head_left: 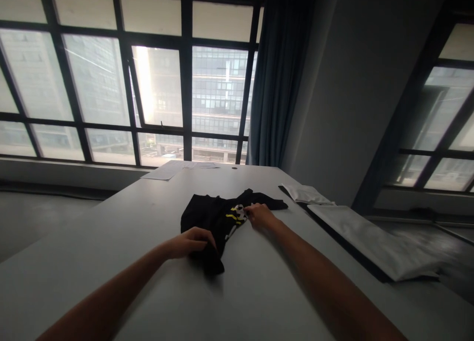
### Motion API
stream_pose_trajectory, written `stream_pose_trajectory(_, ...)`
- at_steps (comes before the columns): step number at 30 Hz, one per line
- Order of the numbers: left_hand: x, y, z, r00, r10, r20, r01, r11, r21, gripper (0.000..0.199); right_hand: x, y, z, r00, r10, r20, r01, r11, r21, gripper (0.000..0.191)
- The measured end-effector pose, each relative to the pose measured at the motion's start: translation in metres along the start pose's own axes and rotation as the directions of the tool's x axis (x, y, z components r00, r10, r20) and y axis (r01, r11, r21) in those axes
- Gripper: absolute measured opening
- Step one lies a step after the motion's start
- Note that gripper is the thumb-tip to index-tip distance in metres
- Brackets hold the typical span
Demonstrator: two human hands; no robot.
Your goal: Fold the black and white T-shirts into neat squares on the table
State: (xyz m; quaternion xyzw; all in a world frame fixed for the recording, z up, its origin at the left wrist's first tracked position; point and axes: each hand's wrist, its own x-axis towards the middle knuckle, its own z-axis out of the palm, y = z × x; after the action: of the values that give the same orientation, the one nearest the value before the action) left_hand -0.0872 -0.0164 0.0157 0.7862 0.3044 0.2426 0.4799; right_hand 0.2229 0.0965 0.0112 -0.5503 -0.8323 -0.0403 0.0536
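Note:
A black shirt (207,210) lies crumpled on the white table, with a yellow and white print on its right part. One sleeve-like end stretches away to the right, and another part of the cloth bunches toward me. My left hand (190,242) is closed on the near edge of the cloth, its fingers curled over and partly hidden by the dark fabric. Beside the print, my right hand (259,215) pinches the shirt's right edge between thumb and fingers.
Paper sheets (166,170) lie at the table's (148,208) far left. Along the right edge are a small white packet (309,194) and a larger white package (370,237), with dark material beneath. Windows, a blue curtain (277,84) and a grey pillar stand behind.

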Motion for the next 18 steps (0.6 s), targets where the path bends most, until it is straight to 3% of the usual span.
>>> stream_pose_trajectory(1, 0.001, 0.002, 0.001, 0.999, 0.045, -0.011, -0.045, 0.998, -0.046, 0.039, -0.006, 0.002, 0.0, 1.0, -0.009, 0.017, 0.01, 1.0, -0.024, 0.038)
stream_pose_trajectory(3, 0.003, 0.001, -0.001, 0.983, 0.079, -0.166, -0.072, 0.996, 0.05, 0.047, -0.015, 0.003, 0.001, 1.0, -0.019, 0.009, 0.019, 0.999, -0.049, 0.031)
stream_pose_trajectory(6, 0.004, -0.016, -0.013, 0.92, 0.006, -0.393, 0.16, 0.907, 0.39, 0.054, -0.02, 0.001, 0.005, 0.996, -0.002, -0.091, 0.0, 1.0, -0.018, 0.031)
stream_pose_trajectory(8, 0.004, -0.03, -0.021, 0.913, -0.062, -0.402, 0.291, 0.791, 0.538, 0.058, -0.015, 0.0, 0.008, 0.989, 0.01, -0.15, -0.006, 1.0, 0.028, 0.041)
stream_pose_trajectory(11, 0.002, -0.045, -0.034, 0.923, -0.128, -0.363, 0.344, 0.698, 0.629, 0.062, -0.003, -0.003, 0.009, 0.989, -0.014, -0.148, 0.02, 0.999, 0.04, 0.051)
stream_pose_trajectory(14, -0.004, -0.053, -0.049, 0.896, -0.188, -0.401, 0.42, 0.651, 0.632, 0.064, 0.005, 0.0, 0.003, 0.996, -0.015, -0.089, 0.013, 1.0, -0.02, 0.035)
stream_pose_trajectory(18, -0.021, -0.067, -0.078, 0.832, -0.234, -0.503, 0.527, 0.614, 0.587, 0.066, -0.007, 0.02, -0.013, 0.999, 0.019, -0.032, -0.022, 0.996, -0.091, 0.026)
